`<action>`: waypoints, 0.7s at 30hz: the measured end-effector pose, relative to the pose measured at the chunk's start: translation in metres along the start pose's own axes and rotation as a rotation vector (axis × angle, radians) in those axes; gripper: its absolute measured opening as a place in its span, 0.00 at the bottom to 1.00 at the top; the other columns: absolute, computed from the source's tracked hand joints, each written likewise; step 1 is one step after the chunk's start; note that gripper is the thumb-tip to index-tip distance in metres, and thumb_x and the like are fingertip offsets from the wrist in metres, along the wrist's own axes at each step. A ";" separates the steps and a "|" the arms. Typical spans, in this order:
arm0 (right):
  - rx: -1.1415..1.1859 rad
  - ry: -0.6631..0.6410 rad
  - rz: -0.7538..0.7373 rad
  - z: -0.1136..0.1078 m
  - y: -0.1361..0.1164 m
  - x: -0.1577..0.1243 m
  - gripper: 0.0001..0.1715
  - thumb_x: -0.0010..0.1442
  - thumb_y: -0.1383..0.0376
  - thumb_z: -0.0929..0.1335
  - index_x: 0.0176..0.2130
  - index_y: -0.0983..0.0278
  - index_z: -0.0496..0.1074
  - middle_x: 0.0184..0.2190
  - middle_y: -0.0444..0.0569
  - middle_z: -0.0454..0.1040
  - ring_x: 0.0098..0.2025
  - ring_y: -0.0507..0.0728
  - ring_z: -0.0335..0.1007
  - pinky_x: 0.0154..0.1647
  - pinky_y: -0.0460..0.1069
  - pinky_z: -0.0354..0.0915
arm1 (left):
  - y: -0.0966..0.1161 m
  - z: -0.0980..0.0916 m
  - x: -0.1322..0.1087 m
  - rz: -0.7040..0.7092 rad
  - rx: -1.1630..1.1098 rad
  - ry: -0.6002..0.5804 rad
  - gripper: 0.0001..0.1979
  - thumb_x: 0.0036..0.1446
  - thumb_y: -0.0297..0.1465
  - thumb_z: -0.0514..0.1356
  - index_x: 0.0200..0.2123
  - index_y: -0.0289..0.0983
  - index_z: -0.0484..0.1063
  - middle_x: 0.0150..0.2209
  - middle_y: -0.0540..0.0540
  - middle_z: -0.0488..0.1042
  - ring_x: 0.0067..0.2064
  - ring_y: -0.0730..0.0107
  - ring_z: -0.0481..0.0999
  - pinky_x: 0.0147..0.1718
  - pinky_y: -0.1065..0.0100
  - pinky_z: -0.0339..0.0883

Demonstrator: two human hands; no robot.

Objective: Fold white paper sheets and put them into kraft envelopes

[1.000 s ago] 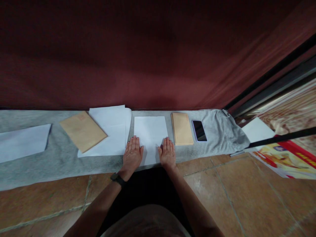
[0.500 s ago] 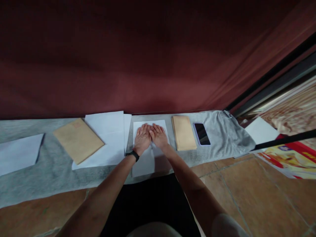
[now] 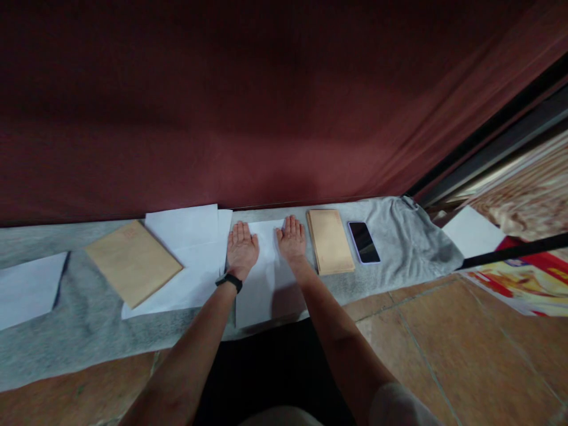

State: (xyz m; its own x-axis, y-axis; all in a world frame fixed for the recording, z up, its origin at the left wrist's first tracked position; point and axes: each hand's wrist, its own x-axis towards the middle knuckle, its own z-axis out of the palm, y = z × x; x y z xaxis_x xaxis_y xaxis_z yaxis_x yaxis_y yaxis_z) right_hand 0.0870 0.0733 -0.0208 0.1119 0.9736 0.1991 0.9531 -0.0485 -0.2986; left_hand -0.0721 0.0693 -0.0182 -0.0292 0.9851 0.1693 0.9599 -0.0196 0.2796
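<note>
A white sheet of paper (image 3: 267, 278) lies on a grey cloth (image 3: 89, 319) in front of me. My left hand (image 3: 242, 247), with a black band on its wrist, rests flat with fingers stretched out on the sheet's far left corner. My right hand (image 3: 291, 238) lies flat and open on its far right corner. Nothing is held in either hand.
A stack of brown envelopes (image 3: 330, 240) and a dark phone (image 3: 364, 241) lie right of the sheet. To the left are white sheets (image 3: 190, 248), one brown envelope (image 3: 132, 262) and another white sheet (image 3: 26, 288). A dark red curtain (image 3: 266, 106) hangs behind. Tiled floor (image 3: 444, 355) is at right.
My hands slid from the sheet's near edge up to its far edge, met in the middle, then spread apart to the two far corners.
</note>
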 end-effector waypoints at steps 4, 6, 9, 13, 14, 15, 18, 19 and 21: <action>-0.001 0.018 0.019 0.000 -0.001 -0.002 0.38 0.73 0.55 0.55 0.71 0.77 0.51 0.71 0.65 0.50 0.73 0.67 0.49 0.72 0.62 0.48 | 0.003 -0.009 -0.006 -0.002 -0.001 0.011 0.32 0.69 0.35 0.42 0.69 0.19 0.53 0.71 0.27 0.52 0.73 0.50 0.50 0.70 0.49 0.46; -0.007 0.025 0.013 -0.001 -0.002 -0.003 0.37 0.73 0.55 0.55 0.71 0.77 0.52 0.71 0.65 0.51 0.73 0.67 0.49 0.72 0.62 0.47 | 0.009 -0.014 -0.024 0.059 -0.005 0.014 0.32 0.69 0.35 0.41 0.69 0.20 0.53 0.71 0.27 0.54 0.73 0.50 0.50 0.70 0.49 0.46; -0.005 0.030 0.014 -0.004 -0.002 -0.002 0.37 0.73 0.55 0.55 0.71 0.77 0.52 0.71 0.65 0.52 0.73 0.66 0.49 0.72 0.62 0.47 | 0.018 -0.020 -0.069 0.283 -0.036 -0.048 0.31 0.70 0.36 0.43 0.69 0.25 0.54 0.71 0.33 0.55 0.73 0.55 0.50 0.70 0.53 0.48; 0.016 0.011 0.026 -0.016 -0.005 -0.001 0.35 0.74 0.57 0.56 0.70 0.76 0.53 0.71 0.65 0.53 0.73 0.65 0.49 0.72 0.62 0.47 | 0.019 -0.024 -0.124 0.346 -0.022 -0.061 0.31 0.70 0.39 0.44 0.69 0.27 0.56 0.70 0.33 0.57 0.73 0.54 0.52 0.70 0.50 0.49; 0.022 0.006 0.025 -0.019 -0.007 -0.004 0.35 0.74 0.58 0.56 0.70 0.76 0.53 0.71 0.65 0.52 0.73 0.65 0.48 0.72 0.61 0.46 | 0.018 -0.025 -0.131 0.340 -0.016 -0.063 0.31 0.70 0.39 0.45 0.69 0.27 0.56 0.70 0.32 0.57 0.73 0.54 0.52 0.70 0.49 0.49; 0.032 -0.001 0.015 -0.022 -0.011 -0.011 0.34 0.74 0.58 0.56 0.70 0.76 0.53 0.71 0.64 0.51 0.74 0.64 0.47 0.72 0.61 0.46 | 0.017 -0.026 -0.135 0.333 -0.011 -0.066 0.31 0.69 0.39 0.45 0.69 0.27 0.56 0.70 0.32 0.57 0.72 0.53 0.52 0.70 0.48 0.49; 0.085 -0.053 -0.095 -0.028 -0.025 -0.048 0.33 0.75 0.58 0.55 0.71 0.73 0.53 0.72 0.61 0.50 0.74 0.62 0.45 0.73 0.59 0.47 | 0.014 -0.029 -0.135 0.332 0.000 -0.088 0.31 0.68 0.35 0.46 0.69 0.25 0.56 0.70 0.31 0.57 0.73 0.53 0.52 0.70 0.49 0.48; 0.104 -0.081 -0.152 -0.029 -0.028 -0.065 0.32 0.75 0.58 0.55 0.70 0.72 0.55 0.72 0.59 0.51 0.74 0.61 0.46 0.72 0.58 0.48 | 0.013 -0.030 -0.134 0.344 0.003 -0.099 0.31 0.67 0.33 0.47 0.69 0.24 0.55 0.70 0.31 0.56 0.73 0.53 0.51 0.70 0.49 0.48; 0.124 -0.115 -0.255 -0.031 -0.029 -0.101 0.31 0.74 0.58 0.57 0.69 0.70 0.57 0.71 0.58 0.54 0.73 0.60 0.48 0.73 0.57 0.48 | 0.012 -0.033 -0.134 0.373 0.006 -0.114 0.30 0.65 0.29 0.47 0.69 0.24 0.56 0.70 0.31 0.55 0.73 0.53 0.50 0.70 0.51 0.47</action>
State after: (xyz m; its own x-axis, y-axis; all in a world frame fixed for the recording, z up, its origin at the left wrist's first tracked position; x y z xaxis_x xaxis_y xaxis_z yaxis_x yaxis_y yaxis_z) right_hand 0.0570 -0.0308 -0.0033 -0.1660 0.9700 0.1775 0.9040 0.2216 -0.3656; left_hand -0.0659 -0.0684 -0.0068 0.3527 0.9233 0.1521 0.9004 -0.3791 0.2135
